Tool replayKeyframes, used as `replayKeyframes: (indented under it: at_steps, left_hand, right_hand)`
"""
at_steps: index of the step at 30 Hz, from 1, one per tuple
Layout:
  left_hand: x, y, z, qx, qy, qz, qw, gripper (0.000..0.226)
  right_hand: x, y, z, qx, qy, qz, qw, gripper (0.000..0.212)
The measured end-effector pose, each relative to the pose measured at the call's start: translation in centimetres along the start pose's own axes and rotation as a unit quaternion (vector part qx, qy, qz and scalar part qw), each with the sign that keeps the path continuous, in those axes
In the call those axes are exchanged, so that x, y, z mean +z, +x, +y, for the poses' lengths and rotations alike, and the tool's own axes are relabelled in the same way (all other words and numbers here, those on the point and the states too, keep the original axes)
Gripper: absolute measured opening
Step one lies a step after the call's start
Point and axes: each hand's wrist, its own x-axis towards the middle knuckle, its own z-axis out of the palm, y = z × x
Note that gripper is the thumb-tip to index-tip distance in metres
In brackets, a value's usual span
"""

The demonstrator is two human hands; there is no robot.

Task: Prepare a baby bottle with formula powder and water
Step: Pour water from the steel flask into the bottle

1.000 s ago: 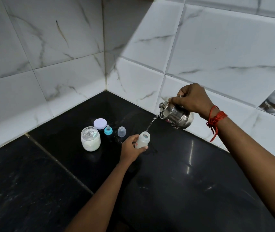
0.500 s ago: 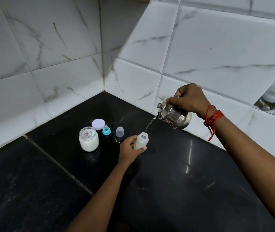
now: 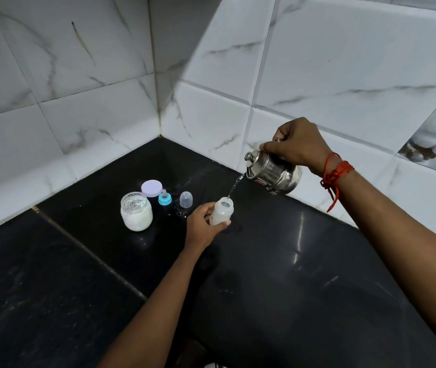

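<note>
A small translucent baby bottle (image 3: 222,212) stands open on the black counter (image 3: 278,274), and my left hand (image 3: 202,228) grips its side. My right hand (image 3: 299,146) holds a steel kettle (image 3: 274,172) tilted to the left above it. A thin stream of water (image 3: 235,185) runs from the spout into the bottle's mouth. To the left stands an open glass jar of white formula powder (image 3: 136,211). Behind it lie the jar's pale lid (image 3: 152,187), the blue-ringed teat (image 3: 164,198) and the clear bottle cap (image 3: 186,199).
White marble-patterned tiled walls (image 3: 238,75) meet in a corner behind the counter. Small water drops (image 3: 181,212) lie on the counter near the cap. A red thread is tied around my right wrist (image 3: 335,172).
The pouring goes on as before, with both hands keeping their hold. Only the view has shifted slightly.
</note>
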Motion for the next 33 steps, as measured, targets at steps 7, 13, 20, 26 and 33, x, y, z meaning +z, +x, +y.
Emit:
replayKeyframes:
  at_steps: [7,13,20,26,33]
  left_hand:
    - [0.4,-0.4,0.1,0.008,0.003,0.005,1.0,0.056]
    - [0.3,-0.6,0.1,0.004,0.006,0.008,1.0,0.057]
    - [0.5,-1.0,0.2,0.0,-0.002,0.012,1.0,0.059]
    - [0.7,-1.0,0.3,-0.001,-0.002,0.008,1.0,0.061]
    - [0.9,-1.3,0.3,-0.002,-0.01,0.014,1.0,0.057]
  right_hand:
    - [0.1,-0.1,0.4,0.001,-0.007,-0.006,1.0,0.033]
    - [0.0,-0.3,0.6,0.0,-0.017,-0.004,1.0,0.031]
    - [0.1,-0.3,0.8,0.001,-0.02,-0.006,1.0,0.029]
    - [0.1,-0.4,1.1,0.001,-0.018,-0.002,1.0,0.031]
    - [-0.3,-0.3,1.3,-0.008,-0.022,0.001,1.0,0.028]
